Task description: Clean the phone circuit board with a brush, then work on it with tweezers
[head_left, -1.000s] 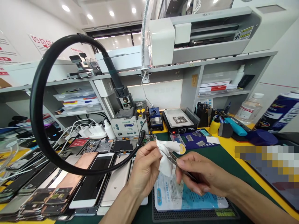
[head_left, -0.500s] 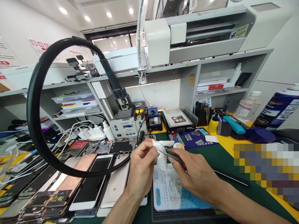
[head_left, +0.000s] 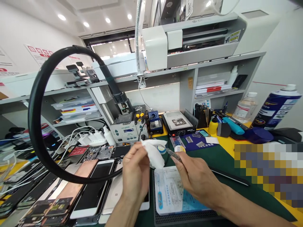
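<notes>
A crumpled white tissue is pinched between the fingers of my left hand, hanging out to the right above the bench. My right hand grips a pair of grey tweezers, whose thin curved tip points left toward the tissue. I cannot tell whether that tip touches the cloth-like sheet. Below both hands lies a blue and white printed pad on a black textured mat. Behind the tissue, a small round tin partly shows.
Several phones, including a white one, cover the left side under a thick black hose. A heating plate with a circuit board stands behind. Bottles and a blue spray can are at right. A black stick-like tool lies beyond my right wrist.
My left hand has moved left with the tissue, away from the tweezers. The tweezers' tip has come out of the tissue's folds, and the round tin now shows. The view has shifted slightly.
</notes>
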{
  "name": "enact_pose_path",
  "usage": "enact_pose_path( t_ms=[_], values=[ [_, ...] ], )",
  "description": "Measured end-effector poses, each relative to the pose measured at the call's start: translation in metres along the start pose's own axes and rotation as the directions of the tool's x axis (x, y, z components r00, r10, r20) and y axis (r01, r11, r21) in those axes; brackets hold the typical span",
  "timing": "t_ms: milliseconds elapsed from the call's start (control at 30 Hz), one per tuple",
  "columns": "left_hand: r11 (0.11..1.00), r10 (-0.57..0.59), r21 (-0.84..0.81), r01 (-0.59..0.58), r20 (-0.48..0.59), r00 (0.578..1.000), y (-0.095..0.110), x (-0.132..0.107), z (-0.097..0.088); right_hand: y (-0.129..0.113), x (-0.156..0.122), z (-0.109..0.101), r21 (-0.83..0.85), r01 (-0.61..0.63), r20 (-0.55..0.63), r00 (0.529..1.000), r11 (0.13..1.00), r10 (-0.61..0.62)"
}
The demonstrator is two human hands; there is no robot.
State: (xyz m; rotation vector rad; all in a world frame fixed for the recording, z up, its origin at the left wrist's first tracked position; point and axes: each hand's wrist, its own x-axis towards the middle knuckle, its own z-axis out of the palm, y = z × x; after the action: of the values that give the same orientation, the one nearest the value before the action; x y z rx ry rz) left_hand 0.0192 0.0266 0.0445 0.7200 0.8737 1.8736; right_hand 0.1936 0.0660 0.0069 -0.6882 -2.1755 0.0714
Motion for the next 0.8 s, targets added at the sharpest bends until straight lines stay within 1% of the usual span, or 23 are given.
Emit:
enact_pose_path(
  t_ms=[67, 100, 167, 200, 267, 333, 433, 500, 633, 700, 767, 800],
  values=[
    [1.000, 0.001, -0.010, -0.001, -0.038, 0.999, 0.004, 0.003, -0.005, -0.001, 0.003, -0.004, 0.112, -0.134, 0.055, 0.990, 0.985, 0.128],
    [1.000, -0.006, -0.008, 0.006, -0.046, 0.999, 0.005, 0.004, -0.007, -0.002, 0.005, -0.006, 0.174, -0.213, 0.102, 0.975, 0.961, 0.198],
    [1.000, -0.030, 0.001, 0.030, -0.035, 0.999, 0.006, 0.006, -0.009, -0.006, 0.009, -0.012, 0.278, -0.367, 0.221, 0.924, 0.888, 0.312],
    [0.999, -0.044, 0.004, 0.044, -0.022, 0.999, 0.005, 0.007, -0.009, -0.007, 0.011, -0.015, 0.314, -0.422, 0.277, 0.898, 0.851, 0.343],
    [0.997, -0.072, 0.008, 0.072, 0.008, 0.997, 0.003, 0.007, -0.009, -0.009, 0.014, -0.020, 0.355, -0.485, 0.352, 0.861, 0.800, 0.366],
    [0.995, -0.097, 0.005, 0.097, 0.034, 0.995, 0.001, 0.007, -0.007, -0.010, 0.014, -0.022, 0.368, -0.514, 0.395, 0.841, 0.775, 0.370],
    [0.991, -0.129, -0.008, 0.130, 0.073, 0.989, 0.000, 0.006, -0.005, -0.010, 0.012, -0.022, 0.365, -0.511, 0.410, 0.839, 0.779, 0.358],
    [0.989, -0.144, -0.022, 0.147, 0.100, 0.985, -0.001, 0.006, -0.003, -0.010, 0.011, -0.020, 0.352, -0.495, 0.401, 0.847, 0.794, 0.350],
    [0.978, -0.164, -0.090, 0.187, 0.212, 0.963, -0.004, 0.005, 0.000, -0.009, 0.010, -0.018, 0.349, -0.445, 0.354, 0.877, 0.825, 0.324],
    [0.972, -0.184, -0.101, 0.214, 0.243, 0.952, -0.005, 0.005, 0.001, -0.009, 0.009, -0.019, 0.363, -0.435, 0.341, 0.885, 0.824, 0.317],
    [0.968, -0.205, -0.093, 0.232, 0.232, 0.951, -0.006, 0.004, 0.001, -0.008, 0.009, -0.021, 0.403, -0.480, 0.379, 0.862, 0.779, 0.336],
    [0.967, -0.214, -0.091, 0.239, 0.225, 0.951, -0.006, 0.004, 0.002, -0.007, 0.009, -0.022, 0.438, -0.525, 0.421, 0.837, 0.730, 0.349]
  ],
)
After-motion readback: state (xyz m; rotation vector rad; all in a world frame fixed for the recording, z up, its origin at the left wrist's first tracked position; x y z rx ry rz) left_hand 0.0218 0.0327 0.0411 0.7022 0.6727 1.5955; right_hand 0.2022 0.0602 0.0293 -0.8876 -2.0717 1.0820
